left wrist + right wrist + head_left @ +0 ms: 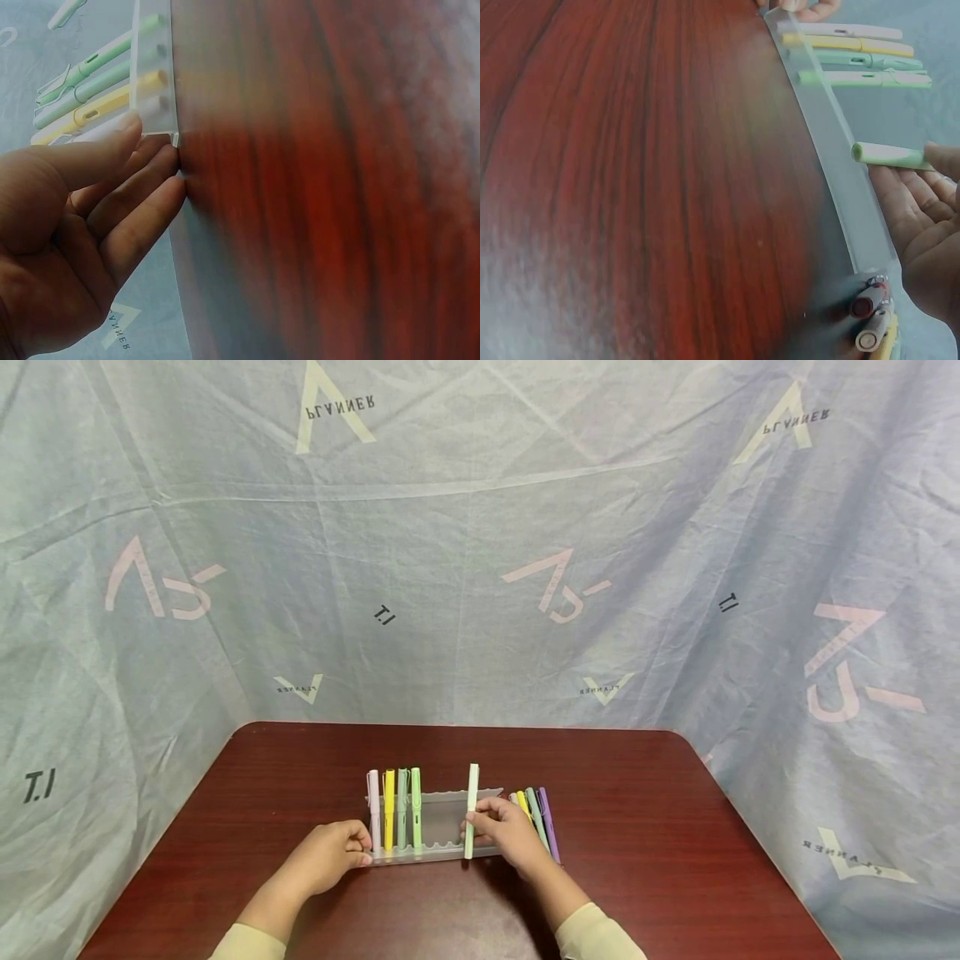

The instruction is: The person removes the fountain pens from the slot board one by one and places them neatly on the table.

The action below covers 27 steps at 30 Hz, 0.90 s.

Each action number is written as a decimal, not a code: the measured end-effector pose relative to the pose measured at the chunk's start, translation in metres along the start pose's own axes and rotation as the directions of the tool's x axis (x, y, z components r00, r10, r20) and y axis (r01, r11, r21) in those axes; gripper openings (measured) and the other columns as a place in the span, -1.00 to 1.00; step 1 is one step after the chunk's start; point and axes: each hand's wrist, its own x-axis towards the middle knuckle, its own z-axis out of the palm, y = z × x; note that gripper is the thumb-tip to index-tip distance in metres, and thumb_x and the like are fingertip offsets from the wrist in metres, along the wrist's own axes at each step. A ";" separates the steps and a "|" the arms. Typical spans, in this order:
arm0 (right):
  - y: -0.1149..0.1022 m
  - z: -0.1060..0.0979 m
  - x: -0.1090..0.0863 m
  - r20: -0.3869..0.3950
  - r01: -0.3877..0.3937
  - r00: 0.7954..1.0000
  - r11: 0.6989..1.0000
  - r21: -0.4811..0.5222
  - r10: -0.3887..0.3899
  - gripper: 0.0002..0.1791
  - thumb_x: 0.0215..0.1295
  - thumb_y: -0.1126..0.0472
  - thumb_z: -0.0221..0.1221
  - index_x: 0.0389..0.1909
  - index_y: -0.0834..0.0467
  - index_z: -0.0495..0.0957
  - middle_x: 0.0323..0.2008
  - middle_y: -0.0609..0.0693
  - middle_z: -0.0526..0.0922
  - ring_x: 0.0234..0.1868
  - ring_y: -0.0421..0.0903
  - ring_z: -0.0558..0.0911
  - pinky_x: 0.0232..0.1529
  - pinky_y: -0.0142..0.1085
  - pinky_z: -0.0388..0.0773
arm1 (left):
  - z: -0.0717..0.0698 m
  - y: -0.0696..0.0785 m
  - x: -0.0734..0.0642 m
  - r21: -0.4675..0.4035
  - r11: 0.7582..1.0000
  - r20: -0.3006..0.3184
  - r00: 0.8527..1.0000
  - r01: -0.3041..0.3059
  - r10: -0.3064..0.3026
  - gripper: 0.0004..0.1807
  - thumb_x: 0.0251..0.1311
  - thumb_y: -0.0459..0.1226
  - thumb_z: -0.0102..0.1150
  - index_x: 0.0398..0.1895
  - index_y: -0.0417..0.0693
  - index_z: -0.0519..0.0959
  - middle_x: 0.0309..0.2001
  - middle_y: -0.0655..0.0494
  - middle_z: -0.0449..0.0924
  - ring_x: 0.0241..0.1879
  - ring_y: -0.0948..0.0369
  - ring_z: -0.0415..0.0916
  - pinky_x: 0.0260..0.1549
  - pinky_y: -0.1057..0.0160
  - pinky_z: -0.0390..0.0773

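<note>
A clear pen rack [444,853] with scalloped edges stands on the table. Its left part holds a lilac pen [374,806], a yellow pen [389,810], a grey-green pen [402,814] and a light green pen [417,810], side by side. My left hand [333,856] pinches the rack's left end, thumb on its edge [135,82] and fingertips beneath. Between thumb and fingers, my right hand [513,835] holds a pale green pen [472,793] over the rack's right half. The right wrist view shows this pen's end [881,154] near the rack's front wall.
Right of the rack lies a bunch of pens, among them a purple pen [550,822], another grey-green pen [536,810] and a dark red pen [862,306]. Dark red wood grain covers the table [405,910]. A printed grey cloth [465,568] hangs behind it.
</note>
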 end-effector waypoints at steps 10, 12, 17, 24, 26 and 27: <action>0.002 -0.014 -0.004 -0.021 -0.010 1.000 1.000 0.005 0.011 -0.67 0.37 0.23 0.18 -0.10 0.47 0.45 -0.20 0.47 0.62 -0.16 0.30 0.69 -0.15 -0.06 0.66 | 0.000 0.000 0.000 -0.009 1.000 0.006 1.000 0.004 -0.004 -0.83 0.09 -0.32 0.37 -0.40 0.03 0.52 -0.57 0.29 0.54 -0.52 0.30 0.39 -0.41 0.28 0.38; 0.002 -0.016 -0.004 -0.024 -0.012 1.000 1.000 0.005 0.013 -0.67 0.38 0.23 0.17 -0.10 0.47 0.45 -0.19 0.47 0.62 -0.14 0.32 0.68 -0.14 -0.06 0.66 | 0.000 0.001 0.000 -0.014 1.000 0.004 1.000 0.006 -0.006 -0.83 0.09 -0.32 0.38 -0.40 0.03 0.52 -0.58 0.29 0.53 -0.52 0.30 0.39 -0.42 0.28 0.38; 0.001 -0.022 -0.007 -0.035 -0.022 0.999 1.000 -0.008 0.022 -0.70 0.39 0.23 0.15 -0.10 0.44 0.46 -0.17 0.46 0.61 -0.12 0.32 0.67 -0.13 -0.08 0.65 | 0.000 0.000 0.000 -0.014 1.000 0.003 1.000 0.004 -0.004 -0.82 0.08 -0.32 0.38 -0.40 0.03 0.52 -0.57 0.30 0.55 -0.51 0.30 0.40 -0.41 0.28 0.38; -0.001 -0.032 -0.012 -0.035 -0.018 0.999 0.999 -0.039 0.016 -0.67 0.39 0.21 0.17 -0.09 0.45 0.45 -0.14 0.50 0.60 -0.09 0.34 0.66 -0.11 -0.09 0.65 | 0.000 0.000 0.000 -0.014 1.000 0.006 1.000 0.004 -0.004 -0.82 0.08 -0.31 0.38 -0.40 0.03 0.52 -0.55 0.30 0.57 -0.50 0.30 0.41 -0.39 0.27 0.39; -0.002 -0.036 -0.014 -0.030 -0.018 0.999 0.998 -0.058 0.016 -0.65 0.40 0.20 0.16 -0.08 0.47 0.45 -0.13 0.48 0.60 -0.09 0.33 0.66 -0.11 -0.09 0.65 | 0.000 0.000 0.000 -0.010 1.000 0.006 1.000 0.003 -0.003 -0.82 0.08 -0.31 0.38 -0.40 0.04 0.52 -0.55 0.31 0.56 -0.50 0.31 0.41 -0.40 0.28 0.39; -0.003 -0.037 -0.014 -0.029 -0.015 1.000 0.998 -0.064 0.014 -0.64 0.40 0.21 0.16 -0.07 0.48 0.45 -0.13 0.48 0.59 -0.08 0.33 0.66 -0.11 -0.08 0.65 | 0.000 0.000 0.000 -0.008 1.000 0.006 1.000 0.002 -0.002 -0.82 0.07 -0.31 0.39 -0.40 0.04 0.52 -0.56 0.31 0.56 -0.50 0.31 0.41 -0.40 0.28 0.39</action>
